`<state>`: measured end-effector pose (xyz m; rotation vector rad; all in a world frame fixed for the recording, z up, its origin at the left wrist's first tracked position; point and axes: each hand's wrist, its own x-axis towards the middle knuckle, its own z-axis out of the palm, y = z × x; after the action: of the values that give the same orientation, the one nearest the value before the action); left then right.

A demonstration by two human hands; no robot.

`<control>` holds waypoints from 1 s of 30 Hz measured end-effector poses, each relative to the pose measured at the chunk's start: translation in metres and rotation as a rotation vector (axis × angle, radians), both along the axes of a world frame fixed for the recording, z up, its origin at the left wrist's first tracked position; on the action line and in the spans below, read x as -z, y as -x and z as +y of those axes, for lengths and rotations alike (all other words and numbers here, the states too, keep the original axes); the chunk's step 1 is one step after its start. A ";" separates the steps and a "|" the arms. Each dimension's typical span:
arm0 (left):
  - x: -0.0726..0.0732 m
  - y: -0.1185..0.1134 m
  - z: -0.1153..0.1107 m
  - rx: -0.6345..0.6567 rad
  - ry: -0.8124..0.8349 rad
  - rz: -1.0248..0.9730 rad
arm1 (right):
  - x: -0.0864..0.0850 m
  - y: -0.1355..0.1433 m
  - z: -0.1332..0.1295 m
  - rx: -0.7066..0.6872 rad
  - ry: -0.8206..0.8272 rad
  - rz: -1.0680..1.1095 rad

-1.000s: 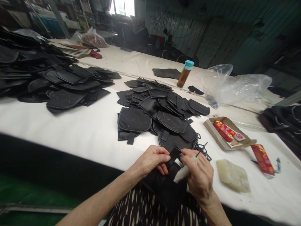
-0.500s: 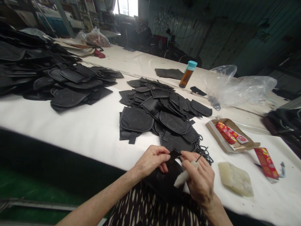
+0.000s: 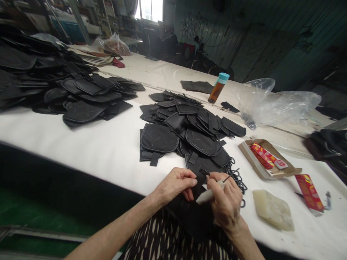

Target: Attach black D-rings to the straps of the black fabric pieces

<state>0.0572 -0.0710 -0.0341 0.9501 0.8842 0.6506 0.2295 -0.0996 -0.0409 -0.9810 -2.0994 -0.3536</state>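
My left hand (image 3: 176,184) pinches the narrow tab of a black leather pouch piece (image 3: 189,216) between thumb and fingers, and the piece hangs over my lap at the table edge. Closed round an awl (image 3: 206,195) is my right hand (image 3: 226,200); the pale handle slants across the palm and the thin metal shaft points up to the right. The same hand's fingertips touch a small black ring or hook (image 3: 204,172) at the top of the tab. Just beyond lie a bunch of black rings (image 3: 238,179) and a heap of black pouch pieces (image 3: 159,138).
A larger black heap (image 3: 84,112) fills the left of the white table. To the right are a yellowish block (image 3: 273,209), an open cardboard box (image 3: 245,151) with red packets, and a red packet (image 3: 309,193). Behind stand a bottle (image 3: 217,90) and a clear plastic bag (image 3: 287,106).
My right hand has shifted slightly left toward the tab, with the awl still in it. The small black ring or hook now shows above the tab. My left hand keeps its grip.
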 end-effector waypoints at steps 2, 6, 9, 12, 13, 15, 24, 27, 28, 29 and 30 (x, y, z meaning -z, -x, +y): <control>0.000 0.001 0.000 -0.016 0.007 -0.016 | 0.002 0.002 0.001 -0.002 0.031 0.065; 0.000 0.000 -0.001 -0.063 0.000 -0.025 | 0.008 0.007 0.001 0.011 0.082 0.221; 0.000 -0.002 -0.002 -0.108 -0.008 -0.020 | 0.012 0.009 -0.001 0.034 0.111 0.334; 0.001 -0.004 -0.003 -0.143 -0.006 -0.018 | 0.013 0.009 -0.001 0.044 0.118 0.364; 0.001 -0.004 -0.003 -0.149 -0.006 -0.024 | 0.012 0.009 -0.001 0.040 0.119 0.352; 0.002 -0.004 -0.003 -0.157 -0.014 -0.039 | 0.010 0.010 0.000 0.030 0.126 0.320; 0.002 -0.005 -0.005 -0.176 -0.054 -0.064 | 0.001 0.018 0.000 0.094 0.074 0.199; 0.002 -0.008 -0.008 -0.220 -0.076 -0.030 | 0.001 0.018 0.002 0.095 0.067 0.083; 0.002 -0.009 -0.009 -0.235 -0.085 -0.016 | 0.001 0.018 0.002 0.102 0.074 0.060; 0.002 -0.009 -0.010 -0.245 -0.092 -0.004 | 0.002 0.017 0.003 0.113 0.073 0.050; 0.002 -0.009 -0.011 -0.250 -0.098 0.005 | 0.003 0.016 0.003 0.127 0.063 0.052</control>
<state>0.0663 -0.0817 -0.0362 0.9368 0.9913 0.9122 0.2137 -0.0968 -0.0441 -1.1517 -2.0180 -0.3237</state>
